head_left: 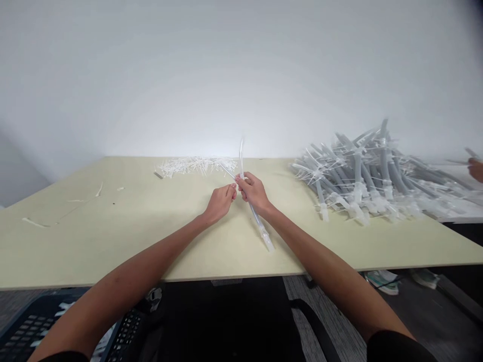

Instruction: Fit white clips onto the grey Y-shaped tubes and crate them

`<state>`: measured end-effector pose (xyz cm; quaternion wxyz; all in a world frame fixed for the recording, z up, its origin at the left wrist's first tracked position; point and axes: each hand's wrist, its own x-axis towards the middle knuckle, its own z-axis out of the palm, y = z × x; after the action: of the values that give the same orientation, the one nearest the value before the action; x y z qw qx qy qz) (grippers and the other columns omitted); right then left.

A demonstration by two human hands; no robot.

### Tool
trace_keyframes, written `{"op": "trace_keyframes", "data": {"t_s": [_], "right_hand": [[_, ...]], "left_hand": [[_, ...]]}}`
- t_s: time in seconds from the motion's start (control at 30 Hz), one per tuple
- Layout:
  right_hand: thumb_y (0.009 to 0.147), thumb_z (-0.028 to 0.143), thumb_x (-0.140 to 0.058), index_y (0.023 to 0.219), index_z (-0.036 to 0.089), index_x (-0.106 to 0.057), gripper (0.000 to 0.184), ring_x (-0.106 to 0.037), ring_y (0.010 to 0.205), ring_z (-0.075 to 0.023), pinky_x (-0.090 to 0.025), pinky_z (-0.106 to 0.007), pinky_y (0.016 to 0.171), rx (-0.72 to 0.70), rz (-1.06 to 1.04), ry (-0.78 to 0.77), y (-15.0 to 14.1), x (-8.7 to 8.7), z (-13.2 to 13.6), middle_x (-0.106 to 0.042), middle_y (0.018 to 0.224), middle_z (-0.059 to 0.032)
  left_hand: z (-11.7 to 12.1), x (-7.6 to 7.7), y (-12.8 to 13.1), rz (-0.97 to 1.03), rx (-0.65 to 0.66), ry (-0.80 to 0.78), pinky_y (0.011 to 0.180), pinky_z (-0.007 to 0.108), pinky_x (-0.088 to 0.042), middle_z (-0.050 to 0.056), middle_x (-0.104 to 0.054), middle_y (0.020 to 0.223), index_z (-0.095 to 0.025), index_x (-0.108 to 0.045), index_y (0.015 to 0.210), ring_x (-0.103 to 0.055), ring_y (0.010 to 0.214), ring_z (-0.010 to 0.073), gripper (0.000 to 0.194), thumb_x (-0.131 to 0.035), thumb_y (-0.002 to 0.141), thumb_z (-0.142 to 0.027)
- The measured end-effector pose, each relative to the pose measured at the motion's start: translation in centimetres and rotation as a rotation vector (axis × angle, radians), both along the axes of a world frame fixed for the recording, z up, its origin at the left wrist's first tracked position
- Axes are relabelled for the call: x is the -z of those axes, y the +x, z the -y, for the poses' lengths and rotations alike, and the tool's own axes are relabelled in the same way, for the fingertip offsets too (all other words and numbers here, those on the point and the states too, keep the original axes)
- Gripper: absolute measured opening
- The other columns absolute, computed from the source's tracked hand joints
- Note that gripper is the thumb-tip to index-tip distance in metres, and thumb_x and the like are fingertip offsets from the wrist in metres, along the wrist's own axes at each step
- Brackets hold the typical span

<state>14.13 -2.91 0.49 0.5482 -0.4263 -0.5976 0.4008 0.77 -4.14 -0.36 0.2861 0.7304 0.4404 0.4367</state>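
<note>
The right hand [253, 193] pinches a clear plastic tube [257, 220], whose long axis runs from near to far across the fingers. The left hand [222, 202] is nearly touching it, fingers bunched, any grip unclear. Farther out on the surface [113, 241] lie white cable ties [192, 166] and, rightward, a heap of grey tubes [366, 171].

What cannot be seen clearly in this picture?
Head view:
- Tube: right hand hides its middle; top end blurred.
- Left hand: its fingers hide what it touches.
- Co-worker's hand: cut off by right edge.
- White pieces: too small.
- Pile: upper tubes hide lower ones.
</note>
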Motion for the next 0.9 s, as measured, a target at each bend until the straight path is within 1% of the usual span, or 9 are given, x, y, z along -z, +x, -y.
{"op": "trace_keyframes", "data": {"t_s": [0.13, 0.23, 0.3, 0.4, 0.47, 0.57, 0.7, 0.8, 0.9], "right_hand": [[0.081, 0.044, -0.049, 0.085, 0.021, -0.057, 0.025, -0.046, 0.053, -0.0096, -0.036, -0.021, 0.051, 0.159, 0.201, 0.167, -0.1, 0.0, 0.3, -0.047, 0.057, 0.0041], [0.082, 0.045, -0.049, 0.085, 0.021, -0.058, 0.025, -0.048, 0.056, -0.0102, -0.037, -0.021, 0.054, 0.191, 0.244, 0.212, -0.1, 0.1, 0.4, -0.048, 0.057, 0.0040], [0.082, 0.046, -0.050, 0.087, 0.021, -0.057, 0.027, -0.045, 0.050, -0.0089, -0.035, -0.021, 0.049, 0.150, 0.187, 0.149, 0.0, 0.1, 0.3, -0.048, 0.058, 0.0040], [0.081, 0.049, -0.050, 0.089, 0.020, -0.056, 0.031, -0.040, 0.042, -0.0072, -0.031, -0.021, 0.039, 0.027, 0.017, 0.015, 0.2, 0.1, 0.0, -0.049, 0.062, 0.0030], [0.081, 0.050, -0.050, 0.091, 0.019, -0.056, 0.033, -0.040, 0.040, -0.0070, -0.031, -0.021, 0.037, -0.035, -0.101, -0.042, 0.4, -0.2, 0.0, -0.050, 0.063, 0.0022], [0.080, 0.049, -0.053, 0.088, 0.017, -0.055, 0.033, -0.040, 0.040, -0.0067, -0.031, -0.021, 0.036, -0.089, -0.221, -0.094, 0.6, -0.5, 0.2, -0.051, 0.062, 0.0015], [0.079, 0.047, -0.056, 0.076, 0.016, -0.054, 0.032, -0.039, 0.039, -0.0063, -0.031, -0.022, 0.036, -0.130, -0.253, -0.132, 0.5, -0.8, 0.4, -0.052, 0.060, 0.0005], [0.079, 0.047, -0.055, 0.068, 0.016, -0.052, 0.033, -0.039, 0.038, -0.0063, -0.032, -0.022, 0.035, -0.143, -0.222, -0.120, 0.3, -0.8, 0.5, -0.052, 0.057, 0.0004], [0.081, 0.047, -0.054, 0.066, 0.016, -0.052, 0.034, -0.040, 0.037, -0.0070, -0.031, -0.022, 0.035, -0.150, -0.189, -0.098, 0.0, -0.9, 0.7, -0.050, 0.054, 0.0011]], "left_hand": [[0.1, -0.3, 0.2, -0.068, -0.009, 0.045, 0.058, 0.026, -0.033, 0.000, -0.051, 0.057, -0.018, -0.046, 0.059, -0.044, 0.054, 0.0124, 0.047, -0.023, 0.091, -0.045], [-0.3, -0.1, 0.1, -0.004, 0.035, -0.043, 0.055, 0.026, -0.034, 0.000, -0.050, 0.057, -0.018, -0.047, 0.059, -0.043, 0.052, 0.0117, 0.047, -0.027, 0.090, -0.048], [-0.7, 0.1, -0.2, 0.084, 0.090, -0.153, 0.054, 0.025, -0.034, -0.001, -0.046, 0.052, -0.018, -0.048, 0.060, -0.042, 0.049, 0.0111, 0.046, -0.030, 0.088, -0.050], [-1.4, 0.2, -0.7, 0.204, 0.180, -0.266, 0.056, 0.026, -0.037, -0.002, -0.042, 0.048, -0.016, -0.052, 0.062, -0.042, 0.048, 0.0112, 0.048, -0.033, 0.087, -0.054], [-1.8, 0.0, -0.9, 0.282, 0.212, -0.314, 0.060, 0.027, -0.040, 0.000, -0.046, 0.052, -0.015, -0.057, 0.069, -0.046, 0.052, 0.0120, 0.052, -0.033, 0.086, -0.057], [-2.1, -0.2, -1.2, 0.401, 0.222, -0.366, 0.065, 0.029, -0.044, 0.004, -0.054, 0.067, -0.013, -0.061, 0.084, -0.052, 0.060, 0.0131, 0.054, -0.037, 0.083, -0.061], [-2.1, -0.5, -1.3, 0.478, 0.259, -0.349, 0.069, 0.030, -0.045, 0.005, -0.056, 0.081, -0.013, -0.060, 0.095, -0.053, 0.067, 0.0130, 0.050, -0.046, 0.080, -0.059], [-1.9, -0.6, -1.3, 0.464, 0.262, -0.333, 0.072, 0.031, -0.045, 0.007, -0.056, 0.086, -0.013, -0.060, 0.091, -0.054, 0.071, 0.0134, 0.046, -0.049, 0.079, -0.057], [-1.7, -0.8, -1.3, 0.433, 0.290, -0.322, 0.074, 0.030, -0.044, 0.008, -0.058, 0.088, -0.014, -0.060, 0.085, -0.054, 0.076, 0.0145, 0.043, -0.051, 0.079, -0.055]]}}
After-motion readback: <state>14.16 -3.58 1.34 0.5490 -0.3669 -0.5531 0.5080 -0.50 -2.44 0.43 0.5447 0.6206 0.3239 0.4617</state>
